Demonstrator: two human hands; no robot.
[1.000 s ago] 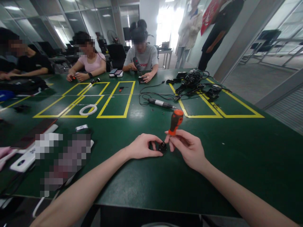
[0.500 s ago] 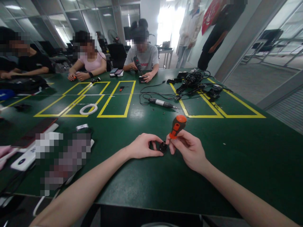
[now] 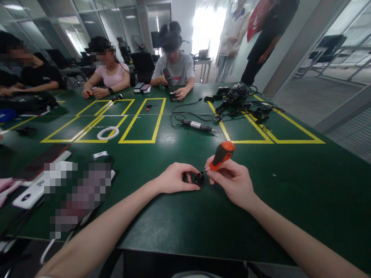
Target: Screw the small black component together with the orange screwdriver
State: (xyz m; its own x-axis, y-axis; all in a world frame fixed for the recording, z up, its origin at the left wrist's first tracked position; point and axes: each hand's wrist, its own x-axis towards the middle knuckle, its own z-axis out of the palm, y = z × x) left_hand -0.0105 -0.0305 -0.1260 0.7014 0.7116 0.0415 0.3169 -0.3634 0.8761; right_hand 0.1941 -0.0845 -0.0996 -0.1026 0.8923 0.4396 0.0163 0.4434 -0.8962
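A small black round part [image 3: 199,178] rests on the green table [image 3: 261,200] near its front edge. My left hand [image 3: 175,178] pinches that part from the left, fingers curled around it. My right hand [image 3: 232,180] is closed on an orange and black screwdriver [image 3: 220,155] just right of the part. The screwdriver leans up and to the right, with its handle above my fingers. Its tip is hidden behind my fingers next to the part.
An electric screwdriver [image 3: 197,126] with its cord lies farther back, and a tangle of black cables [image 3: 240,100] sits at the back right. Yellow tape boxes [image 3: 142,121] and a white ring [image 3: 108,133] mark the middle. Three seated people work at the far side; devices lie at the left.
The screwdriver's handle has tipped farther to the right and lower. My right hand shifted slightly with it. My left hand stayed on the black part.
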